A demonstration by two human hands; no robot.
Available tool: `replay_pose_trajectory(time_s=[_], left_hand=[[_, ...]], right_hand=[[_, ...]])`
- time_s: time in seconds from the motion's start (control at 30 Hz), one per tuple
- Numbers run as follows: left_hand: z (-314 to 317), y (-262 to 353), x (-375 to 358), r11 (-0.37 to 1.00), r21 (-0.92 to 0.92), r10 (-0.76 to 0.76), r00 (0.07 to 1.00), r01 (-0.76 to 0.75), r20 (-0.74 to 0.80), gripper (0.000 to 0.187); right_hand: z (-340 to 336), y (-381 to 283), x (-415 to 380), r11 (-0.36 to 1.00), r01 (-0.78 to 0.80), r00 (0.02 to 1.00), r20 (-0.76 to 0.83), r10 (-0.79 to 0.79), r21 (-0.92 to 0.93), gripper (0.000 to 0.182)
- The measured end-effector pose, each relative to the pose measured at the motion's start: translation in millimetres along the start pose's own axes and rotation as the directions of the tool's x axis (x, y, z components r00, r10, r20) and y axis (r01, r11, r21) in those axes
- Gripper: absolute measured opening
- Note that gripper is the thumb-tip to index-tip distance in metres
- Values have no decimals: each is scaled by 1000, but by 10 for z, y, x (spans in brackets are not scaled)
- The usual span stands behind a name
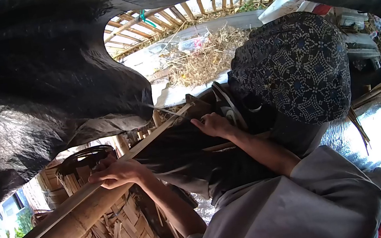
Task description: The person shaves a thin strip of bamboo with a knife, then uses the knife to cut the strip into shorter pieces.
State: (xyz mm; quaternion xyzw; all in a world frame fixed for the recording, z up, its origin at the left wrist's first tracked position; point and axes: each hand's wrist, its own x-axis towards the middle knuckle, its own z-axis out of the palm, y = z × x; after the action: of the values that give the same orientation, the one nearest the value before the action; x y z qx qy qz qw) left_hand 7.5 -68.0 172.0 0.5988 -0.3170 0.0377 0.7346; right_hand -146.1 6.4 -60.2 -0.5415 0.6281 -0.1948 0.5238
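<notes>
My left hand (118,173) is closed around a long, flat bamboo strip (157,133), which runs diagonally from the lower left to the middle. Further along, my right hand (213,125) is closed on a knife (173,112); its thin blade points up-left, across the strip's far end. The knife's handle is hidden in the fingers. Beneath the left hand lies a thick round bamboo pole (75,228). Dark trousers (182,158) and a shoe (230,107) show close to the right hand.
Woven bamboo baskets (119,234) stand below the pole. Black plastic sheeting (41,68) hangs overhead and at left. A rounded, dark patterned cloth (295,68) sits right of the right hand. Behind are dry shavings (210,55) and a bamboo slat fence (178,14).
</notes>
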Motion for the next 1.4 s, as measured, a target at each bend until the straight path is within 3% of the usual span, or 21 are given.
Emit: replay_pose_trajectory(time_s=[0.07, 0.17, 0.3, 0.5, 0.6, 0.67, 0.73, 0.8, 0.83, 0.87, 0.93, 1.1, 1.17, 1.27, 1.33, 1.4], left_hand=[[-38, -5, 13, 1000, 7, -24, 1000, 24, -19, 40], [-96, -46, 36, 999, -50, -15, 1000, 15, -2, 40], [-86, -68, 35, 999, -39, 3, 1000, -3, 3, 42], [-146, -229, 248, 997, -76, -7, 997, 13, 79, 47], [-160, -290, 277, 986, -163, -20, 993, 39, 119, 48], [-180, -299, 294, 981, -179, -48, 991, 71, 127, 48], [-169, -296, 290, 973, -217, -42, 989, 72, 139, 48], [-130, -243, 269, 978, -198, -40, 992, 64, 121, 47], [-136, -225, 249, 981, -185, -32, 994, 51, 102, 47], [-157, -211, 238, 982, -178, -37, 994, 55, 101, 47], [-138, -216, 231, 995, -101, -1, 995, 11, 96, 46], [-204, -253, 237, 994, -107, -14, 995, 24, 98, 45], [-187, -248, 252, 995, -100, -9, 997, 16, 76, 44], [-204, -232, 231, 995, -96, -2, 991, 15, 134, 44], [-171, -213, 221, 993, -114, 0, 994, 12, 111, 44], [-181, -217, 241, 991, -133, -17, 993, 33, 119, 44]], right_hand=[[35, 314, 8, 973, -210, 972, -128, 197, -100, 70], [-91, 544, -28, 947, -250, 964, -143, 224, -204, 69], [110, 589, 107, 956, -241, 959, -195, 207, -168, 71], [33, 118, 141, 972, -106, 990, -114, 84, -210, 71], [-151, -433, 22, 988, -83, 996, -51, 77, -128, 64], [-210, -645, 71, 994, 108, 994, 29, -109, 11, 61], [-107, -603, 128, 997, 81, 995, 48, -81, 4, 56], [-80, -549, 79, 979, 110, 984, -155, -83, 169, 53], [-23, -393, 48, 972, 171, 965, -228, -131, 163, 58], [58, -149, 9, 973, 164, 967, -222, -126, 162, 58], [138, 324, 13, 949, -295, 954, -93, 285, -113, 67], [106, 380, 8, 926, -350, 937, -56, 345, -140, 73], [169, 328, 98, 929, -346, 938, -85, 337, -133, 72], [100, 62, 69, 974, -217, 974, -81, 211, -68, 70], [-59, -260, 41, 996, -45, 998, -44, 49, 76, 68], [-113, -366, 88, 993, -41, 999, -23, 44, 112, 66]])
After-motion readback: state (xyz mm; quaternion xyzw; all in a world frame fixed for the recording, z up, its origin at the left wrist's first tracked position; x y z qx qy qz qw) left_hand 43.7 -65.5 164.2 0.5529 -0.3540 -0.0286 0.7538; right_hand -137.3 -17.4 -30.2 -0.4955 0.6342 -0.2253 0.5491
